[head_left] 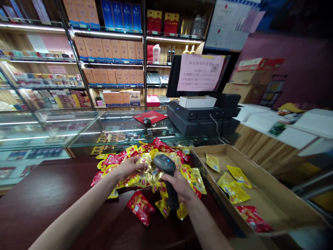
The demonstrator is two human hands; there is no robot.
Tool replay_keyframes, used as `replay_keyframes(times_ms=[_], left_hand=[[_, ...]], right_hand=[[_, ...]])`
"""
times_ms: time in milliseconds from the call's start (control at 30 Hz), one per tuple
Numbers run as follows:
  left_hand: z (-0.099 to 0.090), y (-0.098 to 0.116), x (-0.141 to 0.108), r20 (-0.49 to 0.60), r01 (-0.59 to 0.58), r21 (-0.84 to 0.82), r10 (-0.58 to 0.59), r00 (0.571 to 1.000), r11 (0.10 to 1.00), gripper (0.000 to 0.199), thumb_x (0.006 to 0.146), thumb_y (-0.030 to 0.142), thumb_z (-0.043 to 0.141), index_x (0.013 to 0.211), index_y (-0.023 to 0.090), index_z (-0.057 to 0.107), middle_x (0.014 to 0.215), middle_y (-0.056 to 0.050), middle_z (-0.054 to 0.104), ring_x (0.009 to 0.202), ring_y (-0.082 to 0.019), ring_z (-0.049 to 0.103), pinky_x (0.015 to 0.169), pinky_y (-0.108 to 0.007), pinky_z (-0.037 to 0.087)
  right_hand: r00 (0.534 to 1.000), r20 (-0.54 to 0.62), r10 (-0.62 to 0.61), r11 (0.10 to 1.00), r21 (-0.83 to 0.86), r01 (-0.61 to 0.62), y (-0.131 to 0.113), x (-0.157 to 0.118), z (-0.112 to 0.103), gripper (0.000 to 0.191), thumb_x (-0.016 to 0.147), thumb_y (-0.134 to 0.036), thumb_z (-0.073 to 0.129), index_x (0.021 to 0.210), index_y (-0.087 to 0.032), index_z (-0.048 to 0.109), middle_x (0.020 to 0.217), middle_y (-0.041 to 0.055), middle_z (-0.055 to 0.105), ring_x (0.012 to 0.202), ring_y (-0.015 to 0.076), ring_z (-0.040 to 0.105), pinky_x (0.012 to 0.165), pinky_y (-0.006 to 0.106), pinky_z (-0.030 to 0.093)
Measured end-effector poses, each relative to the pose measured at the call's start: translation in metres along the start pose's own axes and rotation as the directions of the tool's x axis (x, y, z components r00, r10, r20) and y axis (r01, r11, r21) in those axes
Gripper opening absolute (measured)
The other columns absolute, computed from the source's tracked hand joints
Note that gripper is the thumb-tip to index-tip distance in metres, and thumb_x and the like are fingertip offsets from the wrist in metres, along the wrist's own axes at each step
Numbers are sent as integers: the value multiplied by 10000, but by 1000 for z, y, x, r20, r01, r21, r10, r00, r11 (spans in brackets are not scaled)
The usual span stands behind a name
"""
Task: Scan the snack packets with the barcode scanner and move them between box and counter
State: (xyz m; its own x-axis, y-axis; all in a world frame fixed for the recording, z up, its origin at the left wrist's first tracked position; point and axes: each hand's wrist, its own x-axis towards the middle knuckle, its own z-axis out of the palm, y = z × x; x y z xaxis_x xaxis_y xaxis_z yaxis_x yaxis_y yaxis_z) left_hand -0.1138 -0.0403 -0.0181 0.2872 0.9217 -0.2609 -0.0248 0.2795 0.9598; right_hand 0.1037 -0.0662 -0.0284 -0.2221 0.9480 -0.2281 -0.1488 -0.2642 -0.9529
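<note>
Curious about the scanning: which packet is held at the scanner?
The gold foil packet in the left hand; the others lie in the pile or cardboard box.

I can't read the gold snack packet [153, 175] in the left hand [131, 167]: the barcode scanner [163, 163] covers part of it, and its print is too small. The cardboard box [270, 184] runs off my view.

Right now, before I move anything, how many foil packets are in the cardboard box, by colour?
In the cardboard box:
Yellow packets: 3
Red packets: 1
Total: 4
</note>
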Motion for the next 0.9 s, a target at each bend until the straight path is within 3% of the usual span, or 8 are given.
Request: replay_keyframes(times_ms=[133, 233, 367, 500, 600, 900], left_hand=[[-1, -3, 15, -60, 94, -157, -105, 993, 983, 331, 616, 312, 808, 872, 158, 666, 851, -42, 686, 738, -138, 625, 662, -251, 502], [-5, -4, 26, -98, 132, -246, -160, 982, 960, 334, 589, 286, 829, 832, 148, 645, 828, -42, 690, 689, -138, 631, 641, -276, 531], [-10, 2, 40, -161, 93, -284, -144, 976, 954, 370, 557, 258, 847, 832, 143, 628, 807, -46, 691, 661, -153, 645, 616, -300, 555], [-12, 9, 49, -192, 39, -284, -96, 977, 958, 410, 538, 246, 856, 868, 135, 639, 795, -51, 691, 658, -158, 648, 595, -285, 552], [-10, 11, 52, -194, 34, -255, -86, 977, 966, 426, 537, 253, 856, 891, 132, 653, 799, -54, 692, 639, -148, 640, 554, -257, 539], [-8, 11, 52, -178, 32, -237, -76, 981, 971, 389, 541, 266, 853, 847, 126, 656, 786, -59, 690, 636, -151, 641, 539, -262, 540]], right_hand=[[1000, 8, 10, 1000, 21, -10, 0, -2, 5, 321, 600, -225, 697, 913, -163, 663, 740, 12, 674, 710, 163, 617, 615, 248, 461], [998, 6, -65, 997, -33, 65, 1, 0, 6, 256, 601, -211, 684, 850, -157, 669, 754, 11, 682, 733, 162, 613, 678, 260, 464], [993, -47, -104, 990, -95, 99, 7, -1, 10, 230, 619, -236, 678, 833, -164, 638, 752, 12, 686, 681, 154, 610, 653, 272, 467], [997, 73, 23, 998, -53, -19, 19, -6, 18, 215, 662, -349, 661, 765, -180, 576, 519, -21, 600, 448, 132, 532, 458, 253, 415], [995, 102, 18, 996, -85, -10, 28, -7, 23, 193, 679, -353, 648, 668, -182, 560, 447, -34, 547, 367, 97, 447, 399, 228, 363], [996, 82, -25, 993, -114, 34, 37, -3, 25, 228, 696, -381, 644, 637, -185, 543, 416, -41, 507, 346, 87, 418, 378, 212, 331]])
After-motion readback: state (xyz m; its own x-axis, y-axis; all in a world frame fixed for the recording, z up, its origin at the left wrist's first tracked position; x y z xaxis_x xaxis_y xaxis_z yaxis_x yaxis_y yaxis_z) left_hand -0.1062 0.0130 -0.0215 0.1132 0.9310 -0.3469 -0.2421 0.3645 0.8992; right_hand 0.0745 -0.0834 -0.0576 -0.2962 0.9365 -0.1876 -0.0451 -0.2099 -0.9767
